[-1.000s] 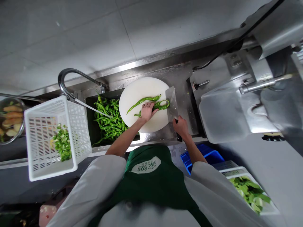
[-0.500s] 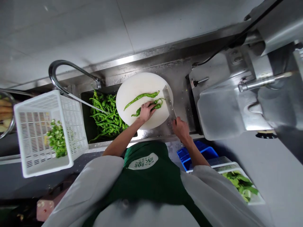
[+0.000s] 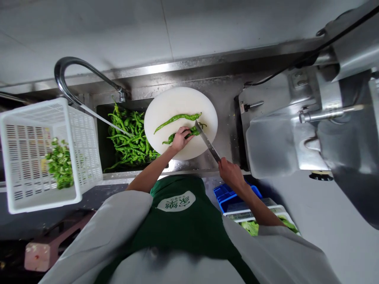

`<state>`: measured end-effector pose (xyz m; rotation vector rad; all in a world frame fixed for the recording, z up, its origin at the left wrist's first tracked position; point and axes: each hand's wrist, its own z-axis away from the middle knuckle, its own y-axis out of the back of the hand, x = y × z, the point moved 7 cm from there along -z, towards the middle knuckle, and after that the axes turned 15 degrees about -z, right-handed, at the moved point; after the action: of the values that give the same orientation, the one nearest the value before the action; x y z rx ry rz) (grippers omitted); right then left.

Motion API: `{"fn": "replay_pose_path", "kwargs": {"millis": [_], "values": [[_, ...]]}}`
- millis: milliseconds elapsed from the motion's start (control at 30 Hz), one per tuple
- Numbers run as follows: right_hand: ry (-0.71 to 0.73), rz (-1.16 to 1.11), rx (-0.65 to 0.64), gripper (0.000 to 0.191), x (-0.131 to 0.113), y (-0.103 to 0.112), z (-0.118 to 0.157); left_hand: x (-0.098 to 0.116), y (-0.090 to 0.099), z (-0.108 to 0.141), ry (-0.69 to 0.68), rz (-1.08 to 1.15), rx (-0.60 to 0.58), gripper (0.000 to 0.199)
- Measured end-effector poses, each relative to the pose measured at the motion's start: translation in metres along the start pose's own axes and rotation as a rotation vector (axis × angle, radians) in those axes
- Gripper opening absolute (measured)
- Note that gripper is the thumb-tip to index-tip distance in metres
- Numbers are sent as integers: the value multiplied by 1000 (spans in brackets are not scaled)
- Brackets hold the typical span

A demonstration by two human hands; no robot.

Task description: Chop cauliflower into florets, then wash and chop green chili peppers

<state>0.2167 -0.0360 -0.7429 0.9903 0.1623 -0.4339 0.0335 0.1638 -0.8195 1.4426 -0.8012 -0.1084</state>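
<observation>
On the round white cutting board (image 3: 174, 98), my left hand (image 3: 181, 140) is closed over green chili peppers (image 3: 168, 140), pressing them to the surface. How many lie beneath its fingers I cannot tell. My right hand (image 3: 230, 172) grips the handle of a kitchen knife (image 3: 209, 144). The blade slants up and left, its tip end at the stem end of the held peppers. Whether its edge touches them is unclear. A single long green pepper (image 3: 177, 117) lies just above my left hand, touched by neither hand.
Left of the board, a sink (image 3: 102, 118) holds a heap of green peppers (image 3: 130, 138); water runs from a curved faucet (image 3: 59, 75) onto them. A white basket (image 3: 75, 157) with chopped greens (image 3: 60, 163) stands further left. A metal slicing machine (image 3: 275, 146) is at right, blue trays (image 3: 225, 193) below.
The knife has swung left, from the board's right side to the stem end of the held peppers. My left hand stays on the peppers. The camera view has shifted slightly.
</observation>
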Motion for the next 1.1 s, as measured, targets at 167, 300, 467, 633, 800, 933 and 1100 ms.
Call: {"fn": "replay_pose_path", "kwargs": {"millis": [167,300,467,633,800,933,1100], "values": [[1,58,-81,30,-1,5,-9,-2,-3,0,-13,28,-6,21],[14,69,-141,36,-7,3,-33,-3,-4,-1,-59,64,22,20],[-12,59,-169,39,-9,-7,-65,5,-1,3,-82,81,61,15],[-24,-17,-128,36,0,-4,-64,8,33,-13,-3,11,100,16],[-83,-19,-45,33,7,-5,-48,-40,55,-57,207,-141,53,33],[-95,-36,5,35,0,-6,-44,-65,43,-57,234,-116,-42,35],[-36,-50,4,38,-20,6,-49,-63,47,-37,211,-9,60,31]]}}
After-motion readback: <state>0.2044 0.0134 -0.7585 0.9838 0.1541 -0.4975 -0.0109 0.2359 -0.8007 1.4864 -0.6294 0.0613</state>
